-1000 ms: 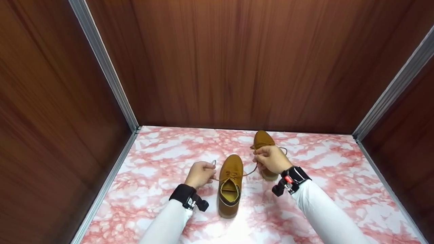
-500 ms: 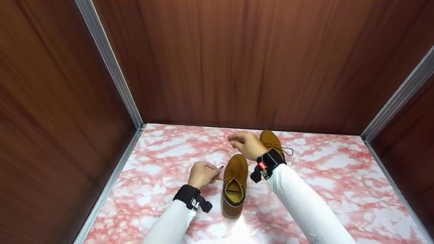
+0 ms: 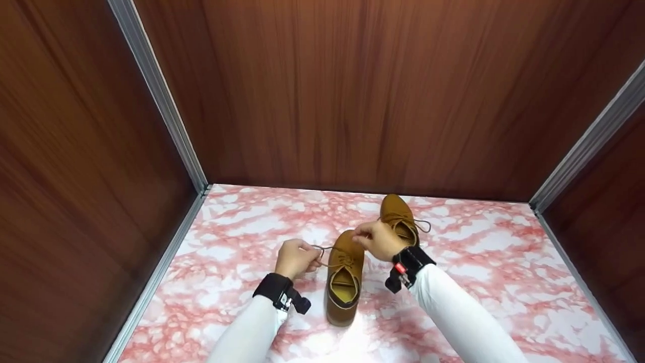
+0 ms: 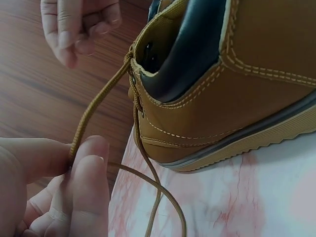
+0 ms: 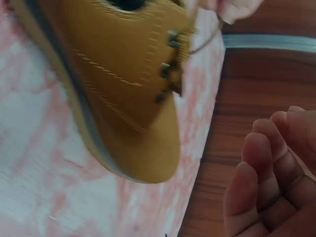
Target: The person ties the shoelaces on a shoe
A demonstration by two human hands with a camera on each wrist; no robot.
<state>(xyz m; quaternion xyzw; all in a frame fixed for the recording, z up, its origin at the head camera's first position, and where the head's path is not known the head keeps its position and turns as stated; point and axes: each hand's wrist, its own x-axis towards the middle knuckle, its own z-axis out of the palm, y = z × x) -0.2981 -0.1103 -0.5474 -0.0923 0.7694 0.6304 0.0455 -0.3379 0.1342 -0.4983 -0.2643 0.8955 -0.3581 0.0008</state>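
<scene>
A tan lace-up shoe [image 3: 341,313] stands upright, toe pointing away from me, between my two hands. On its left side my left hand [image 3: 295,259] pinches a brown shoelace [image 4: 94,106] between thumb and fingers, drawn out from the top eyelet. Beyond those fingers the lace loops down and crosses another strand lying along the shoe's side. My right hand [image 3: 382,242] hovers by the toe, on the right. In the right wrist view its fingers [image 5: 256,153] are loosely bent with nothing between them.
A second tan shoe [image 3: 394,204] stands behind to the right, partly hidden by my right hand, its lace looping out sideways. Red-and-white marbled surface [image 3: 242,222] lies below. Brown wood-grain panels [image 3: 322,101] with grey metal edging [image 3: 166,111] enclose the back and sides.
My right hand held a lace out to the right, swung left over the toe, then came back right without it. The left hand stays beside the shoe, still pinching lace.
</scene>
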